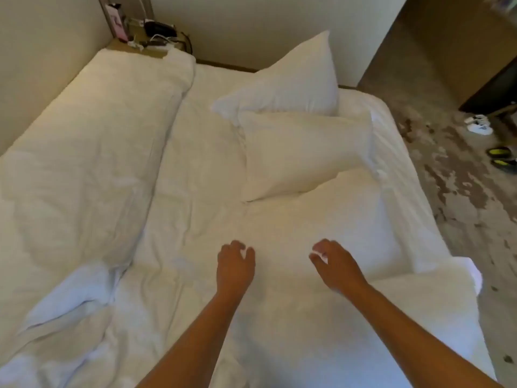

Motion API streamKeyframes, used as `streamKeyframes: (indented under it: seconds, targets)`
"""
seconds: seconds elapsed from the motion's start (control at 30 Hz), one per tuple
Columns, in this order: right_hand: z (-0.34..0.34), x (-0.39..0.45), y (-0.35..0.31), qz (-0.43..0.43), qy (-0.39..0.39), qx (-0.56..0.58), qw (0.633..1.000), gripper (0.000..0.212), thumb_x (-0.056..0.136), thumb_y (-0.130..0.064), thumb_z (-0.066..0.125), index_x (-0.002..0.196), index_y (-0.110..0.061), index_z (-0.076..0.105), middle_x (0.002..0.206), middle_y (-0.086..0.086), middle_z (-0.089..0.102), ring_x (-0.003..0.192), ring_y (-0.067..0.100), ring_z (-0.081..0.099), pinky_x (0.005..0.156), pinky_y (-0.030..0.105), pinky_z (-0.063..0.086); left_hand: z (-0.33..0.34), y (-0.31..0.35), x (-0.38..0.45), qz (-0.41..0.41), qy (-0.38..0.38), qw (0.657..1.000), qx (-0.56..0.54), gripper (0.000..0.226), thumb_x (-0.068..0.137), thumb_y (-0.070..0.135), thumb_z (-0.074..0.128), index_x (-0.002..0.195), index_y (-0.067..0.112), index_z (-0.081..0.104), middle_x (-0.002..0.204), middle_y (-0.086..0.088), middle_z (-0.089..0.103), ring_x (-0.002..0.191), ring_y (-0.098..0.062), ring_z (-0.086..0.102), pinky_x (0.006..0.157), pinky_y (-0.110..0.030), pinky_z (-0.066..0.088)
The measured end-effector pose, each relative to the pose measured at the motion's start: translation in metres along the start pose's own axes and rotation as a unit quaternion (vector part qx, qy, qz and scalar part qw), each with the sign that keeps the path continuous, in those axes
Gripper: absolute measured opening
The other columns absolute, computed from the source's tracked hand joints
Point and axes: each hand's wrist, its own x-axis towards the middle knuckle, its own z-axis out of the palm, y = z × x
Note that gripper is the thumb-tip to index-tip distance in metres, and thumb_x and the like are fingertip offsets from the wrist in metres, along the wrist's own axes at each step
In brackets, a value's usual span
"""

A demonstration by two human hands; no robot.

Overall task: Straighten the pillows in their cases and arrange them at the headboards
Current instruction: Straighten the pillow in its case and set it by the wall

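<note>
Reaching forward over the white wrinkled bed sheet (195, 219), I hold both bare forearms out above the mattress. My left hand (235, 266) hovers with its fingers loosely curled and released, grasping nothing. My right hand (334, 264) is beside it, apart from it, fingers likewise relaxed and slightly bent, holding nothing. Whether either hand touches the sheet cannot be told.

Task items: a plump white rectangular pillow in its case (305, 152) lies flat on the sheet ahead of my hands, toward the right side of the bed. A second white pillow in its case (291, 82) stands tilted behind it, leaning against the cream wall (251, 29) at the head of the bed; its lower edge touches the flat pillow.

Left side: a bulky white rumpled duvet (84, 152) runs along the bed's edge. Behind its far end, a small wooden bedside surface (151, 53) carries dark cables and small devices, too blurred to identify.

Right side: a mottled grey-brown floor (453, 169) holds a white shoe (478, 124) and a dark pair with yellow-green insides (500, 158).
</note>
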Motion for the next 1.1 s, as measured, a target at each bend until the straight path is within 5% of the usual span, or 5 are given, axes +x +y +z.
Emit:
streamKeyframes:
  seconds: [0.33,0.57,0.7,0.87,1.1]
  targets:
    - [0.025,0.215,0.012,-0.131,-0.088,-0.164,0.974,0.061,0.1,-0.055,0.054,0.15,-0.02,0.046,0.154,0.007,0.049,0.14,0.031,0.048,0.113,0.043,0.041,0.07,-0.002,0.136,-0.038,-0.122,0.957,0.259,0.085,0.082,0.082,0.043,0.146,0.026,0.044,0.143,-0.007,0.052,0.135,-0.03,0.047,0.11,-0.048,0.036]
    - [0.072,0.272,0.032,-0.206,-0.138,-0.256,0.934,0.081,0.094,-0.079,0.026,0.154,-0.027,0.044,0.157,0.005,0.049,0.144,0.029,0.045,0.12,0.046,0.026,0.071,-0.03,0.146,-0.064,-0.15,0.957,0.24,0.118,0.058,0.107,0.025,0.15,0.034,0.036,0.142,-0.005,0.056,0.131,-0.03,0.053,0.111,-0.052,0.039]
    - [0.085,0.256,0.056,-0.195,-0.144,-0.3,0.923,0.102,0.078,-0.093,0.004,0.146,-0.033,0.05,0.137,0.005,0.065,0.121,0.032,0.059,0.101,0.048,0.039,0.078,-0.026,0.124,-0.048,-0.13,0.964,0.228,0.112,0.059,0.106,0.032,0.138,0.028,0.048,0.124,-0.001,0.066,0.11,-0.025,0.063,0.088,-0.04,0.051]
    - [0.065,0.214,0.075,-0.213,-0.043,-0.242,0.945,0.09,0.079,-0.097,0.008,0.104,-0.029,0.062,0.093,-0.001,0.073,0.085,0.023,0.069,0.068,0.037,0.04,0.07,-0.006,0.09,-0.01,-0.125,0.96,0.25,0.093,0.062,0.103,0.038,0.118,0.03,0.054,0.096,0.007,0.066,0.091,-0.021,0.066,0.075,-0.037,0.052]
    - [0.013,0.146,0.061,-0.199,0.015,-0.225,0.954,0.073,0.081,-0.096,0.019,0.075,-0.031,0.054,0.065,-0.009,0.052,0.064,0.02,0.05,0.059,0.034,0.037,0.036,0.019,0.04,0.052,-0.114,0.956,0.267,0.074,0.069,0.095,0.043,0.077,0.022,0.05,0.074,0.003,0.061,0.069,-0.017,0.061,0.062,-0.034,0.049]
